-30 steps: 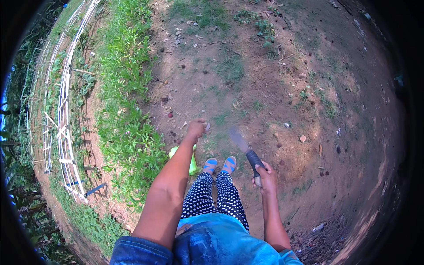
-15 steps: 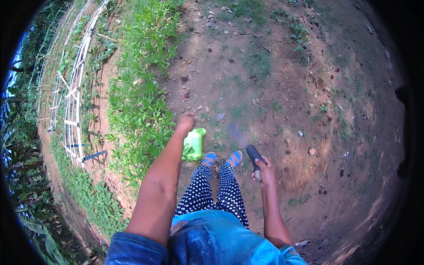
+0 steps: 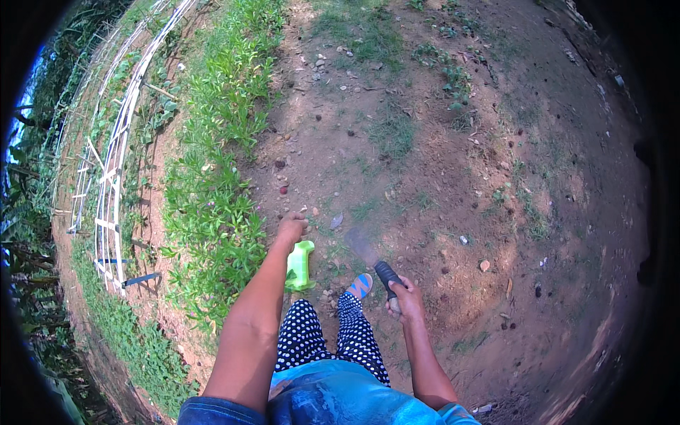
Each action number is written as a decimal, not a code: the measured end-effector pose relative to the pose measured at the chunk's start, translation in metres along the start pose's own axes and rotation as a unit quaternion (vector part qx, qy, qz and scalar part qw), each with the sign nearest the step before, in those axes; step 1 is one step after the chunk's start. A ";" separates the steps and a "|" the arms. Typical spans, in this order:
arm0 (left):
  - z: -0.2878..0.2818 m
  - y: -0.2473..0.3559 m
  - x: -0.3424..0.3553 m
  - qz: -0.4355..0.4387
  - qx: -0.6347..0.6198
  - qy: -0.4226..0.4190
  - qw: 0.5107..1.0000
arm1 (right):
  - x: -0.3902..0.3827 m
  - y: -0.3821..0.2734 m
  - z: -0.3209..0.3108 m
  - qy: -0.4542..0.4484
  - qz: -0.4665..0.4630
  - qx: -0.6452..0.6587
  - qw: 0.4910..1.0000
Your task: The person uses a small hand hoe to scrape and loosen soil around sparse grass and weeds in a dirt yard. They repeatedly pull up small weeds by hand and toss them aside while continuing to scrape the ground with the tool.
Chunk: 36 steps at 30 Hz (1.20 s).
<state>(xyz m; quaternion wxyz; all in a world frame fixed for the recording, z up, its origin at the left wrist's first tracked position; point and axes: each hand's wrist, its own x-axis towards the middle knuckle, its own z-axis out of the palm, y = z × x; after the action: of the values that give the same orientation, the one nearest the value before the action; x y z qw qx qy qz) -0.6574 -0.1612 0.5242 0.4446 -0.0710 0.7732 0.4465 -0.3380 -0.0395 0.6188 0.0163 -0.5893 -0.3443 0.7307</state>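
Note:
My left hand is closed at the end of my stretched-out arm. Just below it hangs a bright green plastic container, its upper edge close to my fingers; the exact grip is hidden. In my right hand is a bladed hand tool with a dark ribbed handle, my fingers wrapped around its lower end. Its greyish blade points forward and left, smeared by motion, so I cannot tell its exact shape. The blade is apart from the container and above the soil.
Leafy green plants grow in a row on the left, beside a white lattice frame. Bare brown soil with stones and grass patches stretches ahead. One blue-strapped sandal shows below me.
The whole view has shifted, with ground features lower and slightly left. My left foot is now hidden behind the trouser leg. Both hands keep their holds.

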 end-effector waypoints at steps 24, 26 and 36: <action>0.056 0.065 0.010 0.021 0.036 -0.150 0.988 | -0.033 -0.031 0.002 0.086 -0.099 0.068 0.989; 0.059 0.077 0.005 0.023 0.050 -0.163 0.985 | -0.041 -0.032 0.009 0.093 -0.091 0.069 0.989; 0.061 0.117 0.026 0.049 0.102 -0.180 0.977 | -0.020 -0.043 0.048 0.081 -0.085 0.139 0.983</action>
<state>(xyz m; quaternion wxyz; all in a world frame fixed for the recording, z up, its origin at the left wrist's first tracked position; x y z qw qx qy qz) -0.6946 -0.0389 0.5653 0.5591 0.0942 0.7243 0.3924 -0.3908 -0.0385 0.6614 0.1885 -0.6073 -0.2856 0.7170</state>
